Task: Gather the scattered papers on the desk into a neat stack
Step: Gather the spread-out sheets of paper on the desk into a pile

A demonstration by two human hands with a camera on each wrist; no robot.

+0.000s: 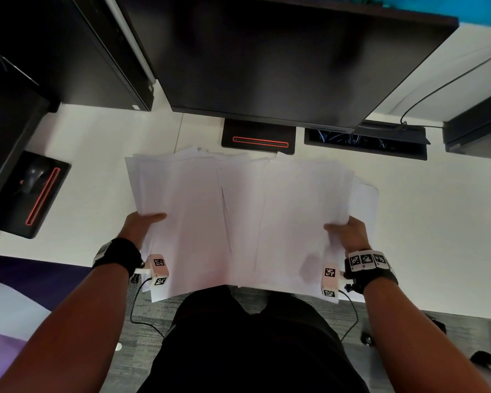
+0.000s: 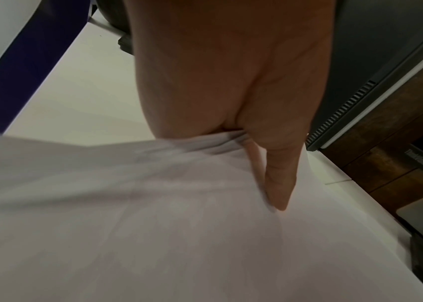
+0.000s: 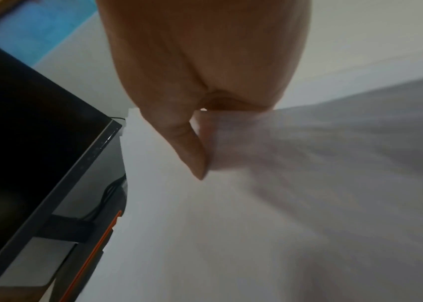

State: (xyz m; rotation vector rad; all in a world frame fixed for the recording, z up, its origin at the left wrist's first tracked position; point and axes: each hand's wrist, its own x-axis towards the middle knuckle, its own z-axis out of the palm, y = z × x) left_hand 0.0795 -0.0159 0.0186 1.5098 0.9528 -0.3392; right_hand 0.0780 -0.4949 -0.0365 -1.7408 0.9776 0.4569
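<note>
A loose, wide spread of white papers (image 1: 238, 211) is held above the white desk (image 1: 97, 143), its near edge hanging past the desk front. My left hand (image 1: 146, 221) grips the left side, thumb on top and fingers hidden underneath. The left wrist view shows the thumb (image 2: 277, 179) pressed onto the sheets (image 2: 153, 224). My right hand (image 1: 345, 229) grips the right side the same way. In the right wrist view the thumb (image 3: 189, 149) pinches a thick bundle of papers (image 3: 282, 204). The sheets overlap unevenly, with staggered edges at the far side.
A large dark monitor (image 1: 281, 58) stands just behind the papers on a black base (image 1: 258, 136) with a red line. A second monitor base (image 1: 37, 191) and a computer tower (image 1: 68, 52) sit at the left. A cable slot (image 1: 366, 143) lies at the right.
</note>
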